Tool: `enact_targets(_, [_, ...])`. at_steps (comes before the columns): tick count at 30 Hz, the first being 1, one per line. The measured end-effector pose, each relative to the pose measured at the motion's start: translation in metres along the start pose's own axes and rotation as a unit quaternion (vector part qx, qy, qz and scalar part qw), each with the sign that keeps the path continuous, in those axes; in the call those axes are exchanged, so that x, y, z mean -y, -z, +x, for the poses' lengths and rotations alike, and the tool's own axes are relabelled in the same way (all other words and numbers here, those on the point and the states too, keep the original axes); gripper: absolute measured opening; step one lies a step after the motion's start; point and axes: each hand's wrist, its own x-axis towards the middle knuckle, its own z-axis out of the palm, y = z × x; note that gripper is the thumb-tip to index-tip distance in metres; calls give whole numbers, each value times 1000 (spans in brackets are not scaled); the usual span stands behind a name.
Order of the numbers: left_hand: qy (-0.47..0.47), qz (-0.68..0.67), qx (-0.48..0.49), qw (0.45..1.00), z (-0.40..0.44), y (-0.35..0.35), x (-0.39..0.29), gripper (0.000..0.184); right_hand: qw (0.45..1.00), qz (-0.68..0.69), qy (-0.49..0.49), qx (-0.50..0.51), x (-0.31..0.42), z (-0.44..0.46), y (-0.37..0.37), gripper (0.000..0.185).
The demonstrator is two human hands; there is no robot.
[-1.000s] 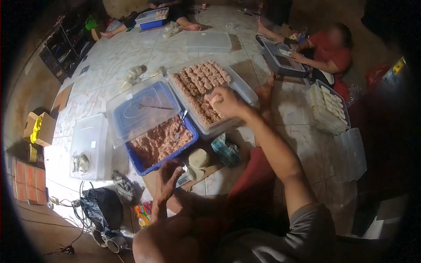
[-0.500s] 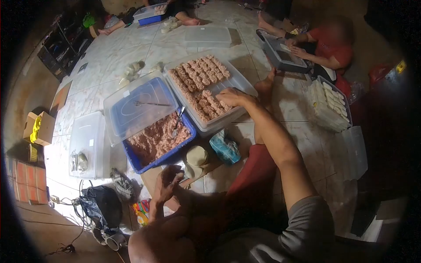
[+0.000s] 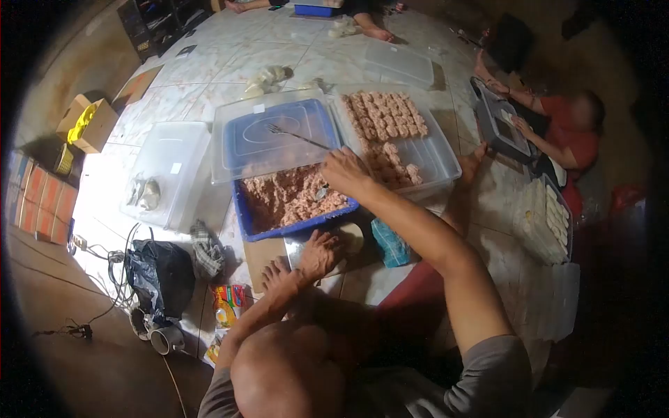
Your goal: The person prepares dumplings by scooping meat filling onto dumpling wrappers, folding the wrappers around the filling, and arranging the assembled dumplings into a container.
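My right hand (image 3: 346, 171) is closed at the right edge of the blue tub (image 3: 244, 221), over the handle of a metal spoon (image 3: 323, 191). The spoon's bowl rests in pink minced filling (image 3: 279, 205). A fork (image 3: 296, 136) lies on the clear lid (image 3: 226, 164) across the tub, its handle end beside my knuckles. In front of the tub, my left hand (image 3: 320, 256) has its fingers stretched onto a stack of pale round wrappers (image 3: 353, 238), partly covered by the hand. A clear tray (image 3: 440, 164) on the right holds rows of pink filled dumplings (image 3: 383, 115).
A teal cloth (image 3: 390, 244) lies right of the wrappers. On the left are a clear box (image 3: 167, 174), a black bag (image 3: 159, 275) and cables. A co-worker in red (image 3: 568, 132) sits at right behind a grey tray (image 3: 496, 118), near a container of white pieces (image 3: 547, 223).
My right hand has moved from the dumpling tray left to the spoon in the tub. My left hand has reached forward onto the wrappers. The view has shifted.
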Motion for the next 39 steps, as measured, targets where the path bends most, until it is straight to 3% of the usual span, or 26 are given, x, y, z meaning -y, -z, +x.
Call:
enact_targets(2, [10,-30,-8,999,-1,15,-8,33,986,-164,13,3,1,12,-32,16])
enact_targets(5, [14,-66,-71,995,-5,29,-13,34,988,-147,32,42,2,14,-36,16])
enact_targets(7, [94,-395,-93,909,-10,65,-30,50,987,-142,75,18,3,7,-33,15])
enact_targets(9, [81,-401,-95,907,-19,73,-33,59,989,-120,7,82,-2,10,-37,15])
enact_targets(10, [111,-438,-94,887,-24,71,-35,57,991,-124,58,0,-7,3,-26,15])
enact_targets(11, [138,-472,-94,866,-25,71,-37,55,990,-127,60,4,-6,0,-17,15])
enact_targets(15, [174,-467,-98,862,-20,65,-40,39,972,-220,73,45,-8,6,-3,16])
enact_targets(17, [147,-458,-119,868,-23,76,-38,33,975,-95,87,181,-17,8,-25,15])
enact_targets(19, [182,-502,-88,841,-30,79,-33,33,963,-32,98,250,-17,18,-8,15])
enact_targets(21, [237,-518,-97,816,-38,118,-48,38,936,-128,105,310,3,22,48,15])
enact_targets(24, [274,-519,-116,802,-43,140,-53,42,944,-151,78,282,-7,17,21,8])
enact_targets(25, [324,-524,-42,787,-44,141,-50,56,943,-198,84,254,-11,14,11,7])
enact_targets(26, [347,-523,-7,779,-44,141,-46,63,916,-169,108,347,0,16,15,7])
enact_targets(27, [369,-521,28,769,-43,142,-42,70,917,-172,108,344,-3,21,25,7])
enact_targets(31, [282,-512,-110,804,-53,88,-24,38,936,-118,66,325,-1,21,49,7])
enact_targets(33, [290,-668,-134,672,-50,83,-17,29,922,-78,45,376,7,18,51,11])
enact_targets(34, [271,-696,-136,651,-48,81,-12,32,923,-81,46,374,6,19,64,11])
enact_targets(35, [274,-696,-136,650,-51,76,-13,32,937,5,-15,350,2,15,79,12])
enact_targets(36, [284,-765,-172,552,-49,86,-16,40,940,92,-76,320,-2,11,92,14])
enact_targets(37, [288,-821,-205,449,-48,94,-16,49,941,94,-75,316,-6,5,98,14])
enact_targets(38, [292,-852,-143,410,-49,87,-6,60,950,156,-74,258,-8,-4,103,14])
enact_targets(39, [292,-850,-145,414,-47,96,-6,60,953,217,-72,198,-9,-14,107,15])
